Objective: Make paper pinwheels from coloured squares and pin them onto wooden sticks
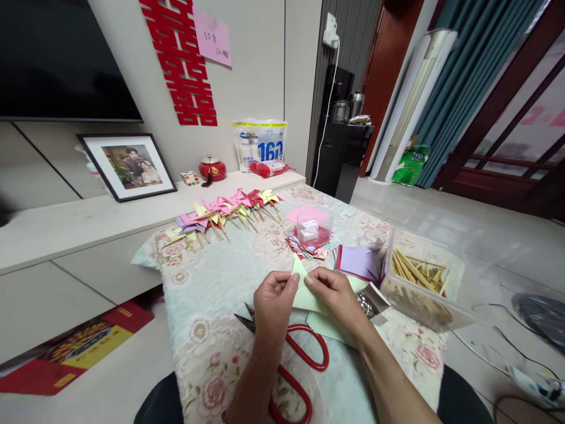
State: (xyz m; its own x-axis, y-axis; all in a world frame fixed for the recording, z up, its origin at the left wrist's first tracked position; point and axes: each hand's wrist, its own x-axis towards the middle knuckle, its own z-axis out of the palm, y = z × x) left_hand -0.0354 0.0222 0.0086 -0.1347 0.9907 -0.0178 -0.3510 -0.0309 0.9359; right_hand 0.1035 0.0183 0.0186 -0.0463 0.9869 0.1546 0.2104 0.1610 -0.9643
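Between both hands is a pale green sheet of paper (pixel 306 299), with one corner standing up in a point. My left hand (pixel 274 294) pinches it between thumb and curled fingers. From the other side my right hand (pixel 329 288) grips the same sheet, thumb and fingertips pressed on it. Red-handled scissors (pixel 326 356) lie beneath my left wrist, their dark blades pointing left and partly hidden. Another light green sheet (pixel 329 330) rests on the table below my right hand. Beside that hand is a small box of shiny metal pieces (pixel 366 304).
Several paper pinwheels on sticks (pixel 229 207) lie at the table's far left. A round clear container (pixel 314 228) sits on coloured paper scraps. To the right are stacked purple sheets (pixel 356 262) and a clear plastic bin (pixel 415 303) holding thin sticks (pixel 410 272). Floral cloth (pixel 212 353) covers the table.
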